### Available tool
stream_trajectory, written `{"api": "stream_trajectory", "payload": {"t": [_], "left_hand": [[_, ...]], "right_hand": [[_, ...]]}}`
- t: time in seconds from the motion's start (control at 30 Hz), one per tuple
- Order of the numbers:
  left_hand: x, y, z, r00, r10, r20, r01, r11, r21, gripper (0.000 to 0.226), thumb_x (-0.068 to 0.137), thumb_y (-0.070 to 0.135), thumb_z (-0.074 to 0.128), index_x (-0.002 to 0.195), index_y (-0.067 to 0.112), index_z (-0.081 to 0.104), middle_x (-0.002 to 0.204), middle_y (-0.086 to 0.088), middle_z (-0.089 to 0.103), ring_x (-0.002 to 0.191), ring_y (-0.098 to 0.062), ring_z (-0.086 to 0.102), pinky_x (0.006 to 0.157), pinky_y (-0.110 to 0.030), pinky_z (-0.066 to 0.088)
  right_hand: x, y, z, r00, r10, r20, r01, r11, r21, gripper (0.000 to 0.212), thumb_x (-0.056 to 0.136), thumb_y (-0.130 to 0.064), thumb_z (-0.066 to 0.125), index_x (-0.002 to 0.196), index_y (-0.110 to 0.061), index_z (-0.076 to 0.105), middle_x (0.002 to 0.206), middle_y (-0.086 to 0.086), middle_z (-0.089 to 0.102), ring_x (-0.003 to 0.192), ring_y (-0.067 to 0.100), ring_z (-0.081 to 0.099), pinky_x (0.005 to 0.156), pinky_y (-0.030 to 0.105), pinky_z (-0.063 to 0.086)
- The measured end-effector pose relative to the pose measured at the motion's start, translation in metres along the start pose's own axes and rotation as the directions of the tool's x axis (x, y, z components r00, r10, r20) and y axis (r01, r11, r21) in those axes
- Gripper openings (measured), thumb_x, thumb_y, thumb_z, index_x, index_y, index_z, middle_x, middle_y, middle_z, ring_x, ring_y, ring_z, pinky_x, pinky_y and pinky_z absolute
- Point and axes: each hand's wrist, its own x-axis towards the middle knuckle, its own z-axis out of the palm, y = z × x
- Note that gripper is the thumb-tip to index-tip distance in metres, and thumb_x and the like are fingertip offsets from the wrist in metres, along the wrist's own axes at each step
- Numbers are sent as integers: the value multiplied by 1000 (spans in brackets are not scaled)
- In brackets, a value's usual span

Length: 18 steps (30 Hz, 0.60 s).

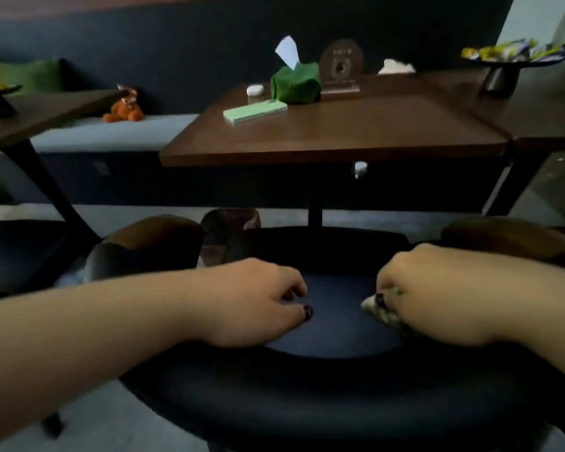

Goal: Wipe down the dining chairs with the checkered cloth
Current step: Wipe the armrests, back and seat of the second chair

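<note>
One chair is being wiped; right hand is bunching the checkered cloth in curled fingers at three o'clock on the seat; left hand is resting there, fingers curled, holding nothing; other chairs probably remaining.

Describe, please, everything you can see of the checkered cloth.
The cloth is bunched into a small wad in the right hand's grip, pressed on the dark blue chair seat. Only a pale, dark-checked corner shows, poking out past the thumb toward the left hand; the rest is hidden under the hand.
</note>
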Motion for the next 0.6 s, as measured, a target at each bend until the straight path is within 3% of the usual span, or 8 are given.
{"api": "stream_trajectory", "payload": {"t": [0.13, 0.27, 0.37, 0.47, 0.6], "left_hand": [[1, -5, 3, 998, -31, 47, 37, 991, -131, 46, 96, 52, 45, 138, 34, 41, 125, 8, 59, 101, -7, 61, 94, -30, 49], [8, -13, 7, 994, -95, 58, 108, 950, -294, 45, 97, 44, 48, 139, 27, 42, 120, 2, 63, 100, -15, 65, 91, -34, 51], [10, -14, 11, 984, -124, 125, 161, 921, -354, 47, 97, 39, 50, 140, 23, 41, 119, -2, 63, 94, -18, 67, 87, -37, 54], [9, -14, 13, 978, -130, 162, 181, 915, -360, 49, 97, 35, 50, 142, 20, 39, 116, -6, 64, 88, -19, 67, 82, -38, 56], [10, -15, 13, 973, -146, 177, 202, 910, -362, 49, 96, 32, 50, 141, 17, 40, 122, -11, 62, 98, -25, 64, 86, -39, 54]], "right_hand": [[-3, -1, 2, 996, 76, -45, -70, 990, 121, 24, 96, -35, 41, 77, -22, 48, 76, -4, 49, 63, 16, 49, 48, 28, 33], [-4, -1, 2, 982, 172, -76, -159, 975, 155, 29, 98, -38, 34, 72, -26, 37, 70, -5, 38, 57, 16, 35, 46, 30, 20], [-5, -1, 5, 971, 195, -141, -167, 967, 190, 25, 98, -33, 33, 75, -25, 32, 77, 0, 52, 61, 23, 43, 44, 30, 17], [-8, -2, 2, 957, 196, -212, -154, 968, 197, 20, 99, -34, 28, 88, -24, 41, 90, 0, 62, 72, 27, 58, 46, 30, 18], [-8, -3, -3, 952, 208, -227, -157, 962, 222, 31, 98, -34, 26, 103, -18, 52, 91, 2, 63, 74, 29, 61, 52, 31, 25]]}}
